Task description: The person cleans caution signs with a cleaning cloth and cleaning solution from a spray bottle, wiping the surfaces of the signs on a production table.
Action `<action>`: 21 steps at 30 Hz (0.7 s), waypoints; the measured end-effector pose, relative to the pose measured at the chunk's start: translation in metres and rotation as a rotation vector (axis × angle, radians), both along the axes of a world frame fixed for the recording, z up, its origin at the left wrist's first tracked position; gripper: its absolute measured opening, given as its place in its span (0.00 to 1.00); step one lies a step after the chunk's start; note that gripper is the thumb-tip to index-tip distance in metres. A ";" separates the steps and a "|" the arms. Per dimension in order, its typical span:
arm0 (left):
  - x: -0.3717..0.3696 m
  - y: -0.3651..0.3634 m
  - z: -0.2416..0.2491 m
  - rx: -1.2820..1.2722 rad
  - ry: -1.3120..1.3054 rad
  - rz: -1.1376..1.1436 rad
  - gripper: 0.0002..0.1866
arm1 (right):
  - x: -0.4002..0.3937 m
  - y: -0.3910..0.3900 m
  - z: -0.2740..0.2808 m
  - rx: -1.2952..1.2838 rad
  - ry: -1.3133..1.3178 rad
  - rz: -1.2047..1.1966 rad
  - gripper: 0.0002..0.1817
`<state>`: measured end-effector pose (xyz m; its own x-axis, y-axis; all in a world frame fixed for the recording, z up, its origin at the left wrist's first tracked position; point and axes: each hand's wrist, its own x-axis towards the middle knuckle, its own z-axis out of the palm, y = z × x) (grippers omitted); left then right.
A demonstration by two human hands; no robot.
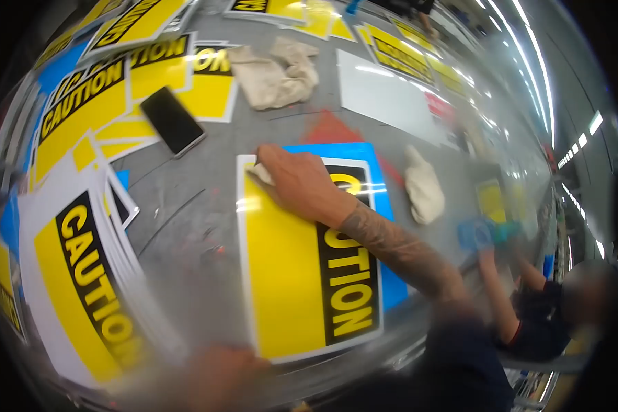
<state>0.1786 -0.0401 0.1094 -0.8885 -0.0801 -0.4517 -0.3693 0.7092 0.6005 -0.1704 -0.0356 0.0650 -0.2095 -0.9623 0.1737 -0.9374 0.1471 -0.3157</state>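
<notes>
A yellow and black caution sign (281, 275) lies turned sideways in front of me, on top of a blue sheet (391, 278) that shows along its far and right edges. My right hand (292, 180) is closed on a light cloth (260, 173) at the sign's far left corner, and my forearm crosses the black lettered band. Low in the view, my left hand (230, 378) is blurred beside the sign's near left corner; its fingers do not show clearly.
Stacked caution signs (82, 275) lie on the left, with more behind. A black phone (172, 121) rests near them. A crumpled cloth (278, 72), a white sheet (384, 96) and a white glove-like cloth (423, 185) lie farther off. Another person (529, 309) works at right with a blue item.
</notes>
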 end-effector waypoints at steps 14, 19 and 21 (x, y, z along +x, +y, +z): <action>-0.008 0.002 0.006 -0.042 -0.129 -0.061 0.21 | 0.003 0.125 -0.005 0.039 -0.001 -0.326 0.15; 0.005 0.007 -0.009 -0.101 0.109 -0.018 0.21 | -0.051 0.106 -0.011 -0.101 0.124 -0.305 0.15; 0.002 0.010 0.001 -0.081 0.135 -0.031 0.20 | -0.086 0.093 -0.018 -0.291 0.218 -0.244 0.16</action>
<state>0.1801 -0.0302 0.1099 -0.9433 -0.0831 -0.3213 -0.2663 0.7673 0.5834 -0.2565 0.0572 0.0473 -0.3530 -0.7933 0.4960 -0.9355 0.3066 -0.1755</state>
